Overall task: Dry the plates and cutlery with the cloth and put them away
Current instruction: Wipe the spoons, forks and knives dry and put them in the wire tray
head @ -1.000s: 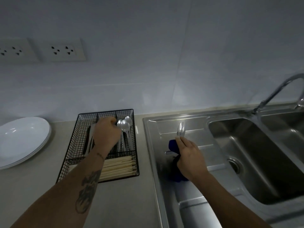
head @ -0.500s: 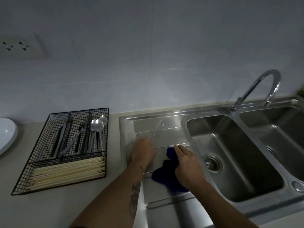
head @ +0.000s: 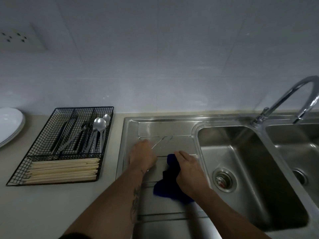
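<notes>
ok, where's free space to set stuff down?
Free: counter strip between the wire caddy and the drainboard; counter in front of the caddy; both basins. Crowded: upper drainboard, with cutlery, cloth and both hands.

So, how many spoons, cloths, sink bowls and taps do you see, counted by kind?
spoons: 3, in the basket
cloth: 1
sink bowls: 2
tap: 1
total: 7
</notes>
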### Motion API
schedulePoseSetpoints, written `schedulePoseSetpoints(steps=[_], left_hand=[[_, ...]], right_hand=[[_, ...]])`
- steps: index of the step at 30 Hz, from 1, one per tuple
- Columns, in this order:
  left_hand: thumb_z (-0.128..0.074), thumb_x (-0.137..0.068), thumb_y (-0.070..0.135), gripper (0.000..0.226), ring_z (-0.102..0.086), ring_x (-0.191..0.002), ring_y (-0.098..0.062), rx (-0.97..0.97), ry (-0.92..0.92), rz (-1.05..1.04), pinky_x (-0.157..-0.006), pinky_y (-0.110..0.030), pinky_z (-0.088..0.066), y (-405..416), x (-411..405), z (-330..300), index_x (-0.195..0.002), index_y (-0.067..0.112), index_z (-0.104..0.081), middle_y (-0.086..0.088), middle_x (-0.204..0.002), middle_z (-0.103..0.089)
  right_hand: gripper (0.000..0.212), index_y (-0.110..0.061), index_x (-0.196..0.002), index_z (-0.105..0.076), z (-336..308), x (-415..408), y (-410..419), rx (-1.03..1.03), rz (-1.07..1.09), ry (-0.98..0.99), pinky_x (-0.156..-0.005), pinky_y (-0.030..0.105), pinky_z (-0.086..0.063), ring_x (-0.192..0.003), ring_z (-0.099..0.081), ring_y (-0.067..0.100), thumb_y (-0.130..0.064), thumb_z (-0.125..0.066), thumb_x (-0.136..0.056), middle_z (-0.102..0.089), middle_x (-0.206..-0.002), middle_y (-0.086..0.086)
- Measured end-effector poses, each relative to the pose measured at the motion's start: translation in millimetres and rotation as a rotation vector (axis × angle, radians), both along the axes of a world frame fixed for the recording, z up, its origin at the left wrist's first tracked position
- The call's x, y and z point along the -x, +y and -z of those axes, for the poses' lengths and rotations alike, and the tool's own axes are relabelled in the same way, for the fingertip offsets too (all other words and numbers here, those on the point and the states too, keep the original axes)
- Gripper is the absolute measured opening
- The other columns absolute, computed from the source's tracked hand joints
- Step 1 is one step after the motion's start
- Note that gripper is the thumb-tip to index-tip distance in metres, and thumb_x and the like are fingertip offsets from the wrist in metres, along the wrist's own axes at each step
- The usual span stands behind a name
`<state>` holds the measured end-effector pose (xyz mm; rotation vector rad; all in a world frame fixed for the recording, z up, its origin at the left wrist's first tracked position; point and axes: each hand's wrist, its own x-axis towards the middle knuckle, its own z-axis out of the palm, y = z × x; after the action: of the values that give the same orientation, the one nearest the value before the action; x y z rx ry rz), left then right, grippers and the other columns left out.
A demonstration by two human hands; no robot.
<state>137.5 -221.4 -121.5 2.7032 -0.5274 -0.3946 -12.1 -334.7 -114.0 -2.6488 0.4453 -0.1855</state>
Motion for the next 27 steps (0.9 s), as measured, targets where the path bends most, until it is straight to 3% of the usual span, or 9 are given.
schedulePoseSetpoints(steps=[5,9,13,18,23,27], left_hand=[[-0.063,-0.083,0.017,0.009,-0.060,-0.077,-0.020,-0.010,-0.028,0.015,-0.067,-0.030,-0.051,3,-3,2,-0.089,0.012,-0.065,-0.005,-0.092,-0.063],[-0.063,-0.085,0.020,0.016,-0.063,-0.084,-0.022,-0.045,-0.070,0.065,-0.074,-0.033,-0.056,0,-6,3,-0.097,0.010,-0.066,-0.007,-0.099,-0.063],[-0.060,-0.086,0.017,0.022,-0.065,-0.094,-0.027,-0.085,-0.068,0.101,-0.077,-0.032,-0.053,0,-11,5,-0.105,0.007,-0.066,-0.011,-0.109,-0.063],[-0.063,-0.087,0.038,0.036,-0.066,-0.092,-0.027,-0.044,-0.028,0.100,-0.076,-0.035,-0.056,13,-14,3,-0.106,0.008,-0.066,-0.010,-0.106,-0.066],[-0.058,-0.088,0.024,0.029,-0.065,-0.102,-0.029,0.030,-0.012,0.084,-0.078,-0.033,-0.050,40,-14,-8,-0.113,0.008,-0.060,-0.012,-0.113,-0.066],[-0.055,-0.086,0.017,0.020,-0.061,-0.102,-0.029,0.167,-0.024,0.109,-0.077,-0.030,-0.043,72,-7,-17,-0.105,0.011,-0.058,-0.009,-0.111,-0.060]], right_hand=[[0.047,-0.017,-0.120,-0.053,3,-2,3,-0.021,0.012,0.014,-0.089,0.035,-0.047,-0.102,-0.052,0.023,-0.006,-0.052,-0.074,-0.052,-0.121,-0.002],[0.048,-0.016,-0.124,-0.053,2,2,7,-0.043,0.049,0.003,-0.094,0.037,-0.046,-0.108,-0.050,0.024,-0.007,-0.054,-0.077,-0.052,-0.125,0.000],[0.048,-0.017,-0.121,-0.055,-4,7,14,-0.024,0.103,-0.004,-0.089,0.036,-0.048,-0.104,-0.052,0.024,-0.005,-0.052,-0.075,-0.053,-0.121,0.000],[0.055,-0.016,-0.125,-0.055,-9,14,28,0.009,0.156,0.019,-0.093,0.034,-0.046,-0.108,-0.052,0.025,-0.004,-0.049,-0.071,-0.055,-0.124,0.000],[0.056,-0.022,-0.127,-0.053,-14,17,49,0.041,0.222,-0.008,-0.093,0.029,-0.043,-0.110,-0.052,0.022,-0.005,-0.059,-0.074,-0.054,-0.125,-0.005],[0.052,-0.023,-0.124,-0.048,-28,21,73,-0.012,0.296,-0.044,-0.087,0.023,-0.035,-0.111,-0.048,0.019,-0.002,-0.055,-0.078,-0.052,-0.125,-0.003]])
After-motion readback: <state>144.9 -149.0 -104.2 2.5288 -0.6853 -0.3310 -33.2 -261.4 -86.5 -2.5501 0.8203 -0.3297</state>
